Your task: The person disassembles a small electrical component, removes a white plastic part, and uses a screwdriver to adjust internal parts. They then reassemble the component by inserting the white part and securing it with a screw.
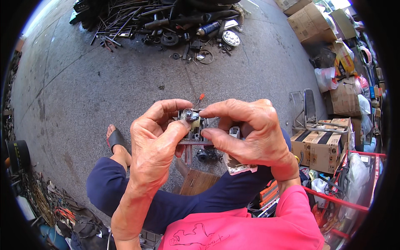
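A small metal mechanism (193, 129) with a round coiled fitting on top and a pale inner piece is held in front of me at the centre. My left hand (154, 141) grips its left side, thumb on the upper part and fingers curled round it. My right hand (246, 131) holds the right side between index finger and thumb. A pale housing (239, 168) lies below my right hand, partly hidden by it. A small black part (203, 155) shows beneath the mechanism, near a wooden stool (196, 181).
A heap of metal rods and black parts (166, 25) lies ahead. Stacked cardboard boxes (308, 23) and bags line the right, with a wire chair frame (308, 104) and red rack (341, 200) nearby. Tangled scrap (54, 208) fills the lower left. A small orange-handled tool (201, 97) lies beyond my hands.
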Demonstrator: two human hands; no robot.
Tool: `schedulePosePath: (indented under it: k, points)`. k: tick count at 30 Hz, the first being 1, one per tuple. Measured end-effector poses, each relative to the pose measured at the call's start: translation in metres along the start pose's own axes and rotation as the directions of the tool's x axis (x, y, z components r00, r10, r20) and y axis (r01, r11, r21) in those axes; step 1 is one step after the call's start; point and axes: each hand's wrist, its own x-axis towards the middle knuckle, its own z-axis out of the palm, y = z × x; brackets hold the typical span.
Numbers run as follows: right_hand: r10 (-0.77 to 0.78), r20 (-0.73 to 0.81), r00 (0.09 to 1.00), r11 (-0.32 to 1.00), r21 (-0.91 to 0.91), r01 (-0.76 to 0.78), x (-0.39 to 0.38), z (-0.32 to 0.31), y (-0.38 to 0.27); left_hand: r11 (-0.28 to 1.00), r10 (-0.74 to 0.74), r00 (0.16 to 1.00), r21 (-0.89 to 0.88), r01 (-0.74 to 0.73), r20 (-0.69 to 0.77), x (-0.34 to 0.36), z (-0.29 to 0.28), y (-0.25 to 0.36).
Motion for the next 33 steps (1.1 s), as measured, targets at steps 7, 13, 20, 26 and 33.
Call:
schedulePosePath:
  k: [7,13,20,26,33]
  points:
    - [-0.084,-0.094,0.992,0.989,-0.128,0.072,-0.001,0.012,0.007,1.000,-0.009,1.000,0.018,0.009,0.015,-0.002,0.001,-0.001]
    - [0.031,-0.008,1.000,0.977,-0.213,-0.032,0.000,0.011,0.009,0.998,-0.064,0.997,0.025,0.063,0.030,0.001,-0.001,-0.007]
    - [0.066,0.068,0.995,0.965,-0.258,-0.046,0.001,0.005,0.008,0.990,-0.137,0.987,-0.013,0.138,0.081,0.003,-0.002,-0.006]
    - [0.060,0.088,0.994,0.947,-0.320,-0.028,0.000,0.007,0.011,0.990,-0.135,0.987,0.052,0.131,0.089,0.004,-0.004,-0.013]
    - [0.077,0.096,0.992,0.991,-0.116,-0.066,0.006,-0.006,0.011,0.988,-0.157,0.987,0.017,0.156,0.023,0.006,-0.002,-0.009]
